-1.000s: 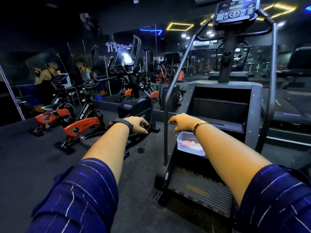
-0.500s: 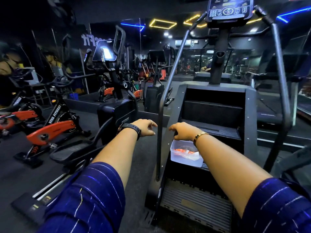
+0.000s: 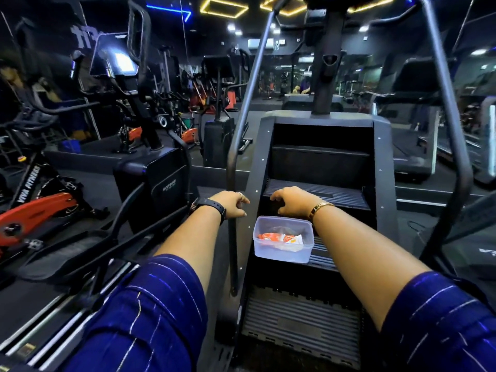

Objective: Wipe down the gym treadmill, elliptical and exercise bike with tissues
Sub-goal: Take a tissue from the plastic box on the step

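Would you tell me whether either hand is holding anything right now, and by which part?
The right hand holds nothing, poised near the plastic tub. The left hand overlaps the stepper's handrail, fingers curled; whether it grips cannot be told.

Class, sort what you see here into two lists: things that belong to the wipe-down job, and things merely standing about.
Belongs to the job:
clear tub; orange-and-white packet inside it, probably tissues; elliptical; orange exercise bike; treadmill.

Standing about:
stair climber that the tub sits on; yellow ceiling lights.
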